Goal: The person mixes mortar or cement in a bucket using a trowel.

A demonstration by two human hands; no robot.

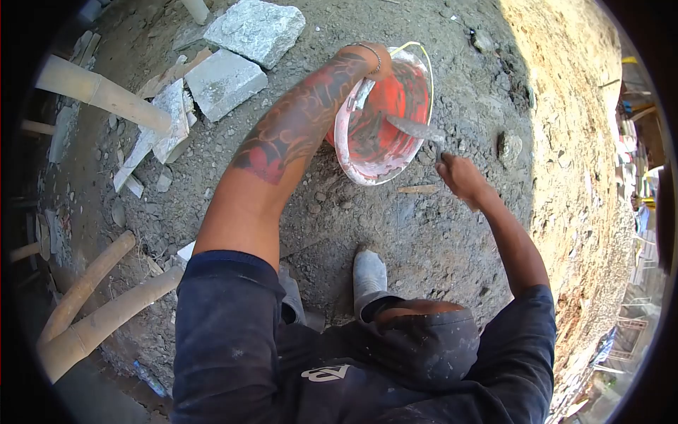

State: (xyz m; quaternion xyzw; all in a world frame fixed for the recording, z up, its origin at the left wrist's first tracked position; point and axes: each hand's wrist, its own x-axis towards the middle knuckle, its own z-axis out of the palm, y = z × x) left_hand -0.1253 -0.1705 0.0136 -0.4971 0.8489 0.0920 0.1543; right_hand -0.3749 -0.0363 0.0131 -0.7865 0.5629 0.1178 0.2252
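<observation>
A red bucket [400,99], smeared with grey mortar, is tilted so that its open mouth faces me. My left hand [374,60] is closed on the bucket at its far rim, its fingers mostly hidden behind the wrist. A pale band of mortar coats the near rim, and a thin yellowish wire handle loops along the far side. In my right hand [462,177] is the handle of a trowel [417,129], the fingers wrapped round it. The trowel's blade points left across the bucket's mouth, near the inner wall.
Broken concrete slabs [224,83] lie at the upper left. Bamboo poles [106,92] slant in there, and more bamboo [106,314] stands at the lower left. A stone [509,148] and a flat wood scrap [418,189] lie on rough soil. My boot [369,274] is below the bucket.
</observation>
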